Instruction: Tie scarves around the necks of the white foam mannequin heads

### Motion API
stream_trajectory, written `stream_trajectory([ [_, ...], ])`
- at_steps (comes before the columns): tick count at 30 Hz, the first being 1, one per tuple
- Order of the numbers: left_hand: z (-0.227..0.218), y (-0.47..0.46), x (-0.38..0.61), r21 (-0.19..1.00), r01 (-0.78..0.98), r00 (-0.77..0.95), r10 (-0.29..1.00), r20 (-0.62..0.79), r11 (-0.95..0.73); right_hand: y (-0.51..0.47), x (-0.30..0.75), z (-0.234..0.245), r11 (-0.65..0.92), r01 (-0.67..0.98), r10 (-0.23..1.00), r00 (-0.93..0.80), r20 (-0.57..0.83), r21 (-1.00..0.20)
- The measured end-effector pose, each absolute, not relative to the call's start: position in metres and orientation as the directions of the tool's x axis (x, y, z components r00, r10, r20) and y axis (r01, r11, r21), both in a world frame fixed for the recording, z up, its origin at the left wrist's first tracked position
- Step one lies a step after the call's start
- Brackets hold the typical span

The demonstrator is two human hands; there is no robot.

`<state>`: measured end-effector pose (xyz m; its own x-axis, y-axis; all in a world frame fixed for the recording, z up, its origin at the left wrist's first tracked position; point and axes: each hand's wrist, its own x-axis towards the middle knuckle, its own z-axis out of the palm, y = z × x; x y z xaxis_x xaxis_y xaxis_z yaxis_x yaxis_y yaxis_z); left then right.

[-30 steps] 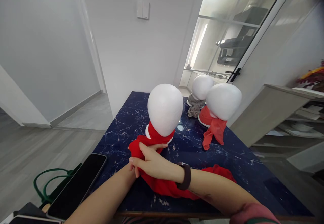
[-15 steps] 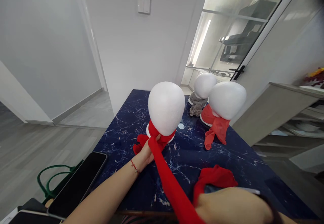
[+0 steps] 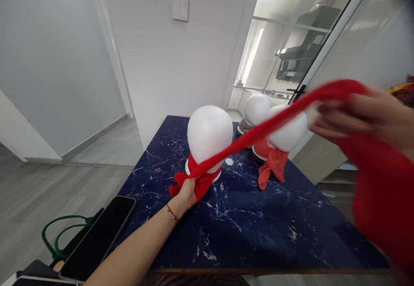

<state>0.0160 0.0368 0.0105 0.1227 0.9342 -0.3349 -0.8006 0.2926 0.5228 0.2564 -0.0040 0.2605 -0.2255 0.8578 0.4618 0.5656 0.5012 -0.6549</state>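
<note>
A white foam mannequin head (image 3: 209, 133) stands on the dark blue marbled table (image 3: 252, 230), a red scarf (image 3: 246, 141) around its neck. My left hand (image 3: 186, 193) is closed on the scarf at the front of the neck, its fingertips partly hidden by the cloth. One end of the scarf lies bunched on the table left of the neck. Raised at the right, my right hand (image 3: 359, 115) grips the other end, blurred by motion. From there the cloth runs taut to the neck, while a loose length hangs below the hand.
Behind to the right stand another white head (image 3: 287, 133) with a coral scarf (image 3: 273, 165) and one with a grey scarf (image 3: 244, 125). A black phone (image 3: 98, 236) and a green-handled bag (image 3: 58, 234) sit at the left edge. Shelves are at the right.
My right hand has risen from the table's near edge to the far right, lifting the red scarf's long end off the table and drawing it tight. My left hand stays at the neck.
</note>
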Motion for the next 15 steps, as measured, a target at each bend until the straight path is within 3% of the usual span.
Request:
stream_trajectory([
  [1, 0.009, 0.037, 0.016, 0.521, -0.797, 0.125, 0.927, -0.353, 0.306, 0.007, 0.235, 0.271, 0.573, 0.546, 0.811, -0.269, 0.52, -0.612],
  [3, 0.005, 0.039, 0.014, 0.519, -0.779, 0.14, 0.905, -0.403, 0.352, 0.036, 0.192, 0.289, 0.704, 0.626, 0.666, -0.417, 0.618, -0.336],
  [4, 0.004, 0.039, 0.013, 0.516, -0.77, 0.149, 0.892, -0.426, 0.375, 0.054, 0.172, 0.295, 0.736, 0.639, 0.61, -0.484, 0.628, -0.223],
  [5, 0.003, 0.039, 0.013, 0.509, -0.764, 0.161, 0.881, -0.444, 0.396, 0.075, 0.154, 0.3, 0.756, 0.627, 0.597, -0.546, 0.587, -0.186],
  [7, 0.004, 0.039, 0.011, 0.489, -0.755, 0.192, 0.861, -0.471, 0.437, 0.119, 0.127, 0.304, 0.793, 0.585, 0.579, -0.634, 0.513, -0.17],
  [10, 0.009, 0.039, 0.01, 0.467, -0.757, 0.215, 0.85, -0.481, 0.456, 0.184, 0.113, 0.291, 0.772, 0.587, 0.629, -0.651, 0.424, -0.244],
  [15, 0.011, 0.037, 0.012, 0.473, -0.753, 0.214, 0.85, -0.482, 0.458, 0.245, 0.151, 0.229, 0.487, 0.798, 0.87, -0.406, 0.28, -0.354],
])
